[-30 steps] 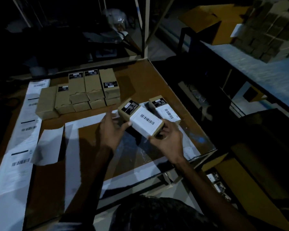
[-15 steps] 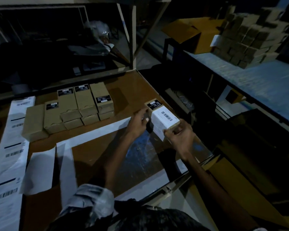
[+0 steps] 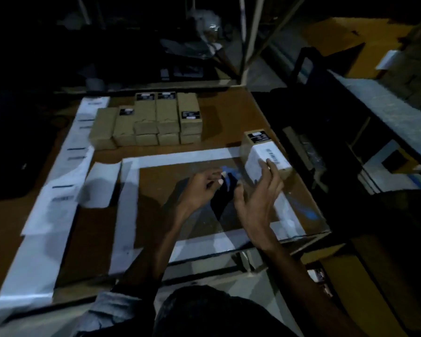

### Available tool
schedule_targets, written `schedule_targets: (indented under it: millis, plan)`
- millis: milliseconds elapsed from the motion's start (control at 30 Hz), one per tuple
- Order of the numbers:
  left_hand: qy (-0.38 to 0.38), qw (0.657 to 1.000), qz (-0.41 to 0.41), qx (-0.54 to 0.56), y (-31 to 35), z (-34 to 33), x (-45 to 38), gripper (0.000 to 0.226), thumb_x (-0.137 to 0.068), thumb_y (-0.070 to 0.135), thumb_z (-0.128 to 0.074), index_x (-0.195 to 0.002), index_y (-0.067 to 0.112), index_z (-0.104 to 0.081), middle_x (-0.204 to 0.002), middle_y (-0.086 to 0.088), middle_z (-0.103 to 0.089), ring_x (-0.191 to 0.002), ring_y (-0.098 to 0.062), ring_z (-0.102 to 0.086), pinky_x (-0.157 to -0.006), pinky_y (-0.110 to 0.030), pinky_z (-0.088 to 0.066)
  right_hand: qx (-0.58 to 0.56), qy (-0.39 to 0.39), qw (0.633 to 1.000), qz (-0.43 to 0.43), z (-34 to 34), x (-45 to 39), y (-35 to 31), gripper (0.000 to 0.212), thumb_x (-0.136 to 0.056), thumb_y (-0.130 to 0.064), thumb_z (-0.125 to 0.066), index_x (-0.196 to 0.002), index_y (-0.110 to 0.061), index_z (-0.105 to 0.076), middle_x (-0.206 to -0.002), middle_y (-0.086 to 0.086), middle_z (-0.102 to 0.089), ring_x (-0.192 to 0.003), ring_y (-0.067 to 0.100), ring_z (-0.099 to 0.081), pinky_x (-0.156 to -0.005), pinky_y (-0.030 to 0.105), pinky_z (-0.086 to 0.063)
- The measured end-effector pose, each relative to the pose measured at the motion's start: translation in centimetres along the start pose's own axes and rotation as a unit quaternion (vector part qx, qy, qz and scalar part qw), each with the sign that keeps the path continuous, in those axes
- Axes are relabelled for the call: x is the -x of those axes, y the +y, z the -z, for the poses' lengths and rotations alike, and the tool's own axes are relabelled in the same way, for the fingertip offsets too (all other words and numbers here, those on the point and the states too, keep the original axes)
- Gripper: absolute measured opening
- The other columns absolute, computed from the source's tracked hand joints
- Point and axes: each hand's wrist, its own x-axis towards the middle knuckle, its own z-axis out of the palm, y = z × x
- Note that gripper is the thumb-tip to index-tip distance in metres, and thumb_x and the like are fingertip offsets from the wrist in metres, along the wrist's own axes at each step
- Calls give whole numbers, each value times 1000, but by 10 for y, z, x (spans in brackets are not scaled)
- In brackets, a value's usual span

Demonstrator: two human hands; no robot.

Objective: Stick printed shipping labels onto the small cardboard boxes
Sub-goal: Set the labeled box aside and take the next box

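Note:
A small cardboard box (image 3: 255, 161) with a white barcode label on top and a black sticker at its far end sits near the right edge of the wooden table (image 3: 95, 229). My right hand (image 3: 255, 203) has its fingers spread and straight, with the fingertips touching the label's near end. To the left of the box, my left hand (image 3: 197, 190) hovers over the table with loosely curled fingers and holds nothing. At the back of the table stands a stack of several plain boxes (image 3: 151, 120). A long strip of printed labels (image 3: 63, 176) runs down the left side.
A loose white sheet (image 3: 102, 183) lies beside the label strip. White tape (image 3: 128, 203) frames a square on the tabletop. Right of the table is a dark gap, then a long shelf (image 3: 387, 108) with more stacked boxes (image 3: 418, 69). The scene is dim.
The labelled box went from both hands to the table's right edge, where the other labelled box lay. My left hand let go and drew back; my right hand opened, fingertips still on it.

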Motion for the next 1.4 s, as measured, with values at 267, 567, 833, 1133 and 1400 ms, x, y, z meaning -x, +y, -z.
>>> schedule_targets:
  millis: [267, 567, 833, 1133, 1400]
  plan:
    - [188, 976, 61, -92, -51, 104, 61, 23, -96, 25, -63, -107, 8, -74, -108, -12, -74, -98, -24, -70, -88, -36, -55, -152, -285, 946, 27, -73, 3, -55, 44, -90, -11, -67, -132, -15, -54, -127, 6, -54, -111, 22, -57, -87, 30, -48]
    - [315, 939, 120, -67, -81, 211, 58, 32, -85, 36, -62, -97, 10, -76, -91, -10, -76, -87, -27, -71, -80, -32, -56, -123, -390, 911, 50, -166, -42, -141, 28, -91, -9, -65, -118, -16, -69, -120, 1, -69, -101, 15, -66, -87, 28, -54]
    - [307, 933, 177, -65, -126, 270, 8, 44, -85, 22, -71, -126, 10, -63, -114, -14, -72, -110, -34, -65, -95, -38, -50, -82, -436, 895, 47, -288, -117, -228, 22, -91, -9, -61, -112, -12, -68, -113, 7, -69, -101, 18, -64, -94, 38, -55]
    - [301, 925, 228, -36, -180, 294, -33, 74, -70, 44, -74, -136, 22, -51, -119, -6, -68, -110, -30, -65, -94, -44, -54, 44, -449, 892, 4, -414, -157, -245, 34, -93, -15, -61, -125, -2, -65, -115, 17, -69, -107, 32, -65, -90, 45, -57]
    - [306, 913, 257, -77, -192, 287, -49, 44, -87, 27, -73, -127, 14, -62, -121, -11, -66, -114, -33, -61, -87, -40, -50, 153, -497, 853, 35, -456, -164, -249, 59, -97, -57, -40, -127, -11, -62, -131, 19, -61, -128, 40, -49, -110, 55, -33]
